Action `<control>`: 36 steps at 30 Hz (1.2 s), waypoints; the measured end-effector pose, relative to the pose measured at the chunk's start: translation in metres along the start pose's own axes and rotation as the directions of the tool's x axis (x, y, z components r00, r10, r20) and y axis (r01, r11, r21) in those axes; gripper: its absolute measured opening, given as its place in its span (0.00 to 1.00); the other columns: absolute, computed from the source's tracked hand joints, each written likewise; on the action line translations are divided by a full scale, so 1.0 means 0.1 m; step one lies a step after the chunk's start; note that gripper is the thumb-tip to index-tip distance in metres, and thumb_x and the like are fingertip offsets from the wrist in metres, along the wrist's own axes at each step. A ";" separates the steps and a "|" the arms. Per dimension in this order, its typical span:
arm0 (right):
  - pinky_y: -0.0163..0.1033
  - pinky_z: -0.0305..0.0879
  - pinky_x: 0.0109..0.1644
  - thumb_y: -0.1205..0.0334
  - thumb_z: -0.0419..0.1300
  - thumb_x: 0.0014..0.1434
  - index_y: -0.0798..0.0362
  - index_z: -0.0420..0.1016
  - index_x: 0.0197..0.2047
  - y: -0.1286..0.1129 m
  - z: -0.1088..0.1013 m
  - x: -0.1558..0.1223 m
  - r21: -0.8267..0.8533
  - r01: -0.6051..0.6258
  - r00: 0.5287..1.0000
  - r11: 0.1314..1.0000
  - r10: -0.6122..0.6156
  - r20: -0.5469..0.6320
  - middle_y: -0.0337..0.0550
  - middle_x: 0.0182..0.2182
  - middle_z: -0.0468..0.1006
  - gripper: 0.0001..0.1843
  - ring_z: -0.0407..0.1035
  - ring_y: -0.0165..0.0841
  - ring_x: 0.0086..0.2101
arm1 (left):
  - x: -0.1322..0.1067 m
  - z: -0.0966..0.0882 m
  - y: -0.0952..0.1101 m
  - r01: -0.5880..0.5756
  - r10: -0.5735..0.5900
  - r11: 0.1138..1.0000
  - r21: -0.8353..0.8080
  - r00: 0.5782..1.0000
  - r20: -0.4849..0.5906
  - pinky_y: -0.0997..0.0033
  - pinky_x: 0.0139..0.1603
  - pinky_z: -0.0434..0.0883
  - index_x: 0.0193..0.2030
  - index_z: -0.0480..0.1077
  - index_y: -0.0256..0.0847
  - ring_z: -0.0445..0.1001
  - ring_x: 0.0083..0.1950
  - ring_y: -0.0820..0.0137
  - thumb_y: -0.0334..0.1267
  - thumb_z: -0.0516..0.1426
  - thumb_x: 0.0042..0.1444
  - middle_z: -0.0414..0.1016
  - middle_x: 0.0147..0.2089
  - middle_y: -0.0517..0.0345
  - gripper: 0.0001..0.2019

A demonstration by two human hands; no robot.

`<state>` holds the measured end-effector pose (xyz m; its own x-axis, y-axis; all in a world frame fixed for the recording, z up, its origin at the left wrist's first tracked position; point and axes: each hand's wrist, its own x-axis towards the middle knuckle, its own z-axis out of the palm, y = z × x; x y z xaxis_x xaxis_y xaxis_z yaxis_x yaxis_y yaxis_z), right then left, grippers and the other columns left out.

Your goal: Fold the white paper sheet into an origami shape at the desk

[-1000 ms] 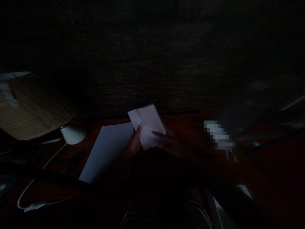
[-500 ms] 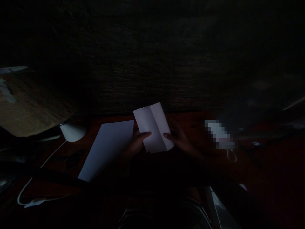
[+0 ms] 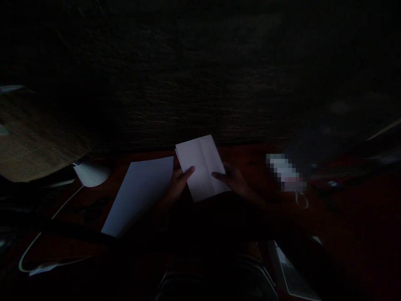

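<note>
A white sheet of paper folded lengthwise [image 3: 202, 167] is held up in the middle of the view, with creases running along it. My left hand [image 3: 178, 186] grips its left edge, thumb on top. My right hand [image 3: 233, 180] pinches the lower right edge, with fingers resting on the paper. Just left of my left hand lies a flat white sheet [image 3: 139, 196] on the dark red table [image 3: 344, 209], its near end lost in shadow.
A white dome-shaped object [image 3: 91, 174] with a white cable [image 3: 37, 242] sits left of the flat sheet. A pixelated white object [image 3: 285, 172] lies to the right. A tan cardboard surface [image 3: 37, 138] rises at far left; a dark wall fills the top.
The folded sheet has swung from a tilted, narrower shape to a wider, flatter one showing its crease. Both hands have shifted to its sides, and the view has settled slightly.
</note>
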<state>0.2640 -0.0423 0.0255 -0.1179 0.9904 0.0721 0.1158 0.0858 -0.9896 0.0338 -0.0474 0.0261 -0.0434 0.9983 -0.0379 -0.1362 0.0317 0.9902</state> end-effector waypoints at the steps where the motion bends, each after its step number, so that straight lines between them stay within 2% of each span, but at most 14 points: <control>1: 0.48 0.74 0.46 0.47 0.74 0.50 0.51 0.78 0.40 0.00 0.00 0.00 -0.011 -0.002 1.000 1.000 0.002 -0.001 0.44 0.40 0.83 0.20 0.77 0.42 0.41 | 0.01 0.00 -0.01 0.007 -0.007 1.000 -0.018 1.000 0.005 0.61 0.40 0.73 0.36 0.81 0.37 0.80 0.38 0.59 0.60 0.73 0.43 0.84 0.36 0.49 0.26; 7: 0.49 0.74 0.49 0.49 0.74 0.50 0.50 0.78 0.44 -0.04 -0.03 0.00 0.064 -0.012 0.998 0.998 0.009 0.056 0.43 0.43 0.83 0.22 0.77 0.42 0.44 | 0.01 -0.01 -0.04 -0.016 0.021 0.995 -0.095 0.999 0.044 0.60 0.47 0.74 0.40 0.82 0.38 0.82 0.43 0.57 0.51 0.73 0.45 0.85 0.42 0.49 0.21; 10: 0.51 0.74 0.54 0.51 0.75 0.49 0.48 0.79 0.49 -0.09 -0.02 -0.04 0.144 -0.015 0.995 0.989 0.000 0.100 0.44 0.49 0.84 0.25 0.78 0.44 0.49 | 0.00 -0.03 -0.03 0.005 0.003 0.994 -0.108 0.997 0.071 0.59 0.48 0.75 0.41 0.83 0.38 0.82 0.44 0.56 0.49 0.73 0.46 0.86 0.43 0.50 0.19; 13: 0.54 0.73 0.57 0.49 0.74 0.52 0.48 0.80 0.55 -0.15 -0.03 -0.09 0.214 -0.039 0.992 0.976 0.011 0.129 0.46 0.53 0.84 0.28 0.78 0.46 0.50 | -0.02 -0.05 -0.02 0.070 -0.060 0.995 -0.067 0.988 0.142 0.57 0.49 0.75 0.40 0.84 0.38 0.83 0.44 0.55 0.47 0.72 0.46 0.86 0.42 0.49 0.18; 16: 0.55 0.74 0.57 0.48 0.73 0.54 0.49 0.81 0.54 -0.17 -0.04 -0.11 0.238 -0.052 0.990 0.970 0.019 0.139 0.46 0.51 0.85 0.26 0.79 0.47 0.50 | -0.05 -0.03 -0.01 0.106 -0.104 0.994 0.000 0.977 0.185 0.56 0.47 0.75 0.38 0.84 0.38 0.82 0.42 0.54 0.46 0.72 0.45 0.86 0.40 0.49 0.16; 19: 0.55 0.74 0.57 0.48 0.74 0.53 0.49 0.82 0.51 -0.14 -0.05 -0.09 0.235 -0.020 0.993 0.972 -0.008 0.118 0.46 0.50 0.86 0.25 0.79 0.47 0.49 | -0.07 0.00 0.00 0.096 -0.101 0.995 0.038 0.979 0.176 0.58 0.46 0.74 0.37 0.83 0.38 0.82 0.41 0.55 0.46 0.72 0.45 0.86 0.39 0.50 0.16; 25: 0.55 0.75 0.57 0.49 0.75 0.53 0.49 0.81 0.53 -0.07 -0.04 -0.04 0.208 0.047 0.995 0.977 -0.063 0.073 0.46 0.52 0.85 0.26 0.79 0.47 0.51 | -0.06 0.01 -0.01 0.123 -0.132 0.989 0.087 0.985 0.109 0.61 0.41 0.72 0.35 0.83 0.39 0.80 0.38 0.58 0.46 0.70 0.46 0.84 0.36 0.51 0.14; 36: 0.56 0.75 0.55 0.48 0.74 0.53 0.49 0.81 0.52 -0.10 -0.07 -0.03 0.142 0.082 0.993 0.986 -0.093 0.073 0.48 0.51 0.85 0.26 0.80 0.48 0.50 | -0.10 0.03 0.03 0.088 -0.104 0.990 0.113 0.985 0.139 0.60 0.42 0.71 0.35 0.83 0.39 0.79 0.38 0.57 0.48 0.70 0.45 0.84 0.36 0.51 0.15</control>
<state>0.2704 -0.0450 0.0357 -0.1997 0.9675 0.1549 -0.0352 0.1509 -0.9879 0.0364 -0.0572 0.0296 0.1086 0.9866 -0.1214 -0.0265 0.1250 0.9918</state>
